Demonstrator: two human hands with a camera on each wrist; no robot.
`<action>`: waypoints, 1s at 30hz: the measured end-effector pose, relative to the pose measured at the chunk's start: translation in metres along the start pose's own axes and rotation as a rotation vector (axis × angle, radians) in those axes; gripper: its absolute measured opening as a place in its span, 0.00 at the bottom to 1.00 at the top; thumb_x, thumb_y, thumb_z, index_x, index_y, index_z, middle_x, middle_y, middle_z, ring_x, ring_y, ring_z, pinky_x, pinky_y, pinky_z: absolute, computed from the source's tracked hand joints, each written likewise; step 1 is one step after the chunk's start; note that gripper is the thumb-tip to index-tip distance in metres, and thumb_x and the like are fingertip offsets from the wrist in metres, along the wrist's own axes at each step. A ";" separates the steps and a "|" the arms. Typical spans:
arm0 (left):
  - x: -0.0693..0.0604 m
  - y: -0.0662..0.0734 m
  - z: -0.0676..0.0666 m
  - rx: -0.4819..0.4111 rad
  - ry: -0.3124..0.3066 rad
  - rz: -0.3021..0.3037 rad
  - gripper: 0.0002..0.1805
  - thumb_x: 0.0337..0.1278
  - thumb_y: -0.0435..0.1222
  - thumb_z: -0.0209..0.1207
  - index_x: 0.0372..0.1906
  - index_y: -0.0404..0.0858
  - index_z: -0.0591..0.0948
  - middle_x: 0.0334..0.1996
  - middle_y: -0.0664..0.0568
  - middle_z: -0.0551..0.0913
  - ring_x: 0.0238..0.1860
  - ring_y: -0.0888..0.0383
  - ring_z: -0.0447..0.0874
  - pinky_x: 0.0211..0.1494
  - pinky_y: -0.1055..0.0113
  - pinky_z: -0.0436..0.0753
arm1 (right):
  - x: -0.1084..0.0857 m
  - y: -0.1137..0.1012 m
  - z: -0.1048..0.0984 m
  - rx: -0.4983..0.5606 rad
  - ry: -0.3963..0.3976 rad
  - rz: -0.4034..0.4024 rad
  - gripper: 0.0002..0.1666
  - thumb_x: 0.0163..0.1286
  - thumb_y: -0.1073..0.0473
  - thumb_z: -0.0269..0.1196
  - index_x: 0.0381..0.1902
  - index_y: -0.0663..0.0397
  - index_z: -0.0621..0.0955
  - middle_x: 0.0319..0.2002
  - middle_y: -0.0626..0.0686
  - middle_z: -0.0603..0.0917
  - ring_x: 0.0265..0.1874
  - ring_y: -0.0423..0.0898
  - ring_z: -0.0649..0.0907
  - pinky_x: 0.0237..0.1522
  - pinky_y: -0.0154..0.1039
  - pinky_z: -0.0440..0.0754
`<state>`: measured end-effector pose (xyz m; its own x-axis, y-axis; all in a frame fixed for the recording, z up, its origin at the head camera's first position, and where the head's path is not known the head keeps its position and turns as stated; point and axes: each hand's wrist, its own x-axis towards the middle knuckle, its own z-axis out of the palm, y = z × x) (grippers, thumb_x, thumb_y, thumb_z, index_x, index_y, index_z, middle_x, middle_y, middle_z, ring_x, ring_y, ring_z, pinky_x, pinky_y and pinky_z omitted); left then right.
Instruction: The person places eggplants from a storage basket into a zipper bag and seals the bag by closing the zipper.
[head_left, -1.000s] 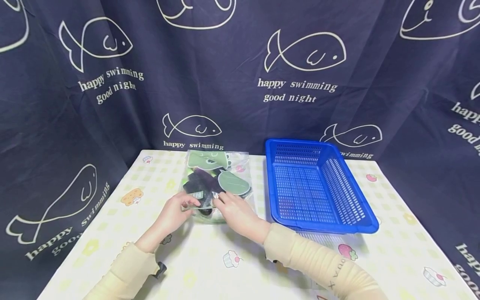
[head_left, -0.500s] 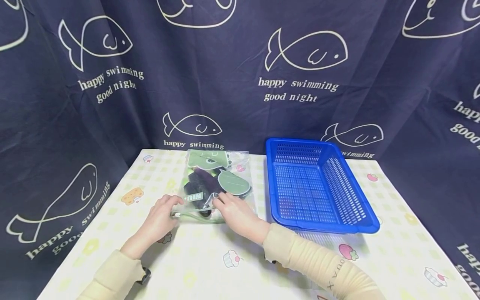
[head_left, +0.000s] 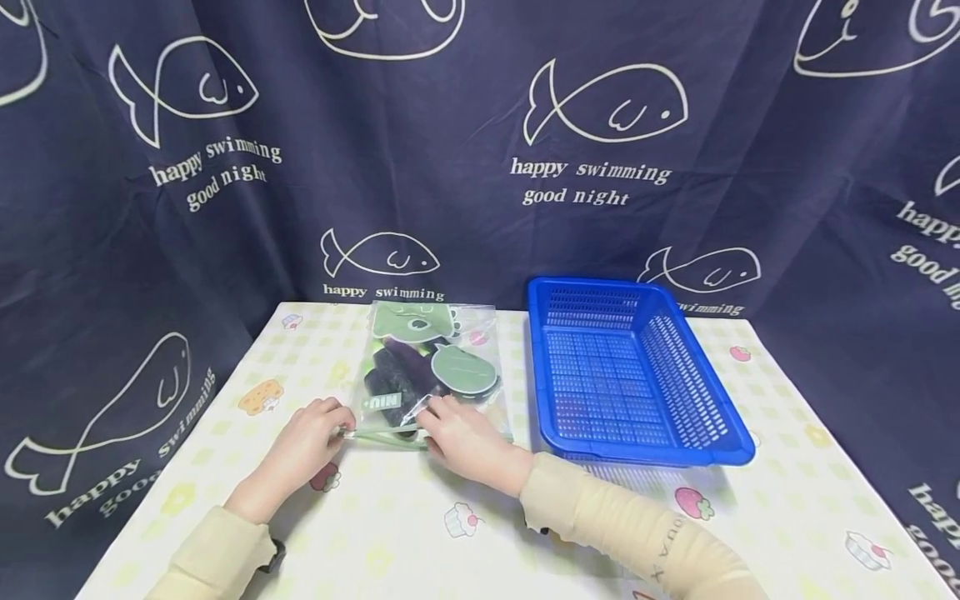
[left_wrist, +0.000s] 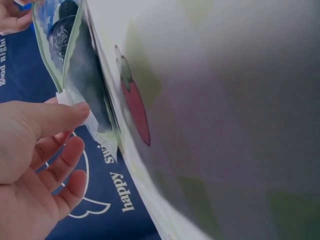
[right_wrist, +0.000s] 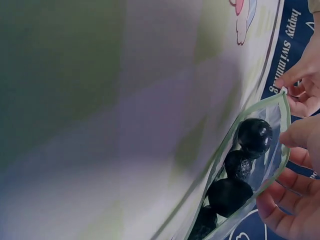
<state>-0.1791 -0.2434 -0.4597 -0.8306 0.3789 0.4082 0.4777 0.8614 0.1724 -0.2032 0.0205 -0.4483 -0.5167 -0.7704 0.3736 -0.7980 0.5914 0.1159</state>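
Note:
A clear zip bag [head_left: 465, 371] with green print lies flat on the table, its mouth toward me. Inside are several dark, long pieces [head_left: 408, 367] that look like eggplants or cucumbers. Their rounded ends [right_wrist: 230, 195] show through the gaping mouth in the right wrist view. At the bag's left corner, my left hand [head_left: 311, 437] pinches the whitish zip slider [left_wrist: 65, 97] between thumb and index finger, its other fingers loosely bent. My right hand [head_left: 465, 442] grips the upper edge of the mouth [right_wrist: 286, 160] near its middle, holding it apart from the lower edge.
A blue perforated basket [head_left: 542, 392] stands on the table just right of the bag. Dark blue curtains [head_left: 465, 208] with fish drawings hang behind the table. A checked cloth [head_left: 390, 517] with printed cupcakes and strawberries covers the tabletop.
My left hand has moved left from near the middle of the bag's mouth to its left corner, where it now pinches the slider. The right hand has stayed nearly in place.

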 end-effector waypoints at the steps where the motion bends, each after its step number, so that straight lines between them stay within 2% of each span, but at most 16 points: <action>1: 0.000 0.000 -0.001 -0.005 -0.003 -0.006 0.18 0.31 0.23 0.70 0.26 0.46 0.78 0.27 0.59 0.78 0.30 0.58 0.75 0.32 0.59 0.74 | 0.001 -0.001 0.001 0.001 0.003 -0.005 0.12 0.59 0.55 0.64 0.40 0.48 0.76 0.38 0.46 0.75 0.37 0.42 0.76 0.38 0.35 0.77; 10: 0.001 0.001 -0.005 -0.002 -0.030 -0.032 0.17 0.32 0.23 0.71 0.25 0.46 0.78 0.25 0.60 0.77 0.30 0.60 0.75 0.33 0.62 0.75 | 0.017 -0.019 0.005 -0.054 -0.015 -0.068 0.09 0.61 0.51 0.63 0.37 0.45 0.77 0.37 0.44 0.75 0.35 0.40 0.75 0.30 0.32 0.70; 14: 0.003 0.002 -0.006 -0.008 -0.029 -0.038 0.17 0.32 0.23 0.71 0.24 0.46 0.78 0.24 0.61 0.76 0.29 0.61 0.74 0.33 0.63 0.75 | 0.025 -0.028 0.007 -0.068 -0.006 -0.090 0.10 0.61 0.50 0.63 0.37 0.46 0.77 0.37 0.44 0.75 0.35 0.41 0.75 0.33 0.33 0.73; 18: 0.004 0.000 -0.004 0.001 -0.019 -0.037 0.16 0.32 0.24 0.71 0.24 0.46 0.79 0.24 0.61 0.77 0.28 0.61 0.74 0.32 0.64 0.75 | 0.034 -0.035 0.009 -0.078 -0.009 -0.078 0.15 0.62 0.48 0.62 0.44 0.47 0.76 0.40 0.45 0.77 0.40 0.42 0.78 0.40 0.37 0.78; 21: 0.004 -0.001 -0.003 0.007 -0.010 -0.035 0.16 0.31 0.24 0.71 0.23 0.46 0.79 0.23 0.61 0.77 0.28 0.61 0.73 0.31 0.64 0.75 | 0.040 -0.040 0.011 -0.070 -0.020 -0.052 0.19 0.62 0.48 0.62 0.48 0.47 0.76 0.43 0.46 0.78 0.43 0.42 0.78 0.40 0.38 0.78; 26: 0.003 -0.002 -0.002 0.002 -0.010 -0.054 0.15 0.31 0.24 0.71 0.23 0.45 0.79 0.23 0.61 0.78 0.28 0.61 0.73 0.32 0.64 0.75 | 0.050 -0.043 0.016 -0.064 -0.005 -0.026 0.16 0.61 0.48 0.62 0.45 0.46 0.76 0.39 0.45 0.78 0.39 0.41 0.79 0.33 0.34 0.78; 30: 0.003 -0.001 -0.003 -0.002 -0.010 -0.076 0.15 0.30 0.24 0.71 0.22 0.44 0.80 0.22 0.59 0.80 0.27 0.61 0.73 0.32 0.63 0.75 | 0.058 -0.045 0.019 -0.038 0.007 -0.024 0.13 0.62 0.49 0.62 0.41 0.47 0.76 0.35 0.44 0.78 0.35 0.40 0.80 0.31 0.31 0.79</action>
<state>-0.1813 -0.2442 -0.4564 -0.8674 0.3157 0.3847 0.4135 0.8873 0.2040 -0.2031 -0.0548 -0.4492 -0.4950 -0.7832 0.3762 -0.7980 0.5811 0.1597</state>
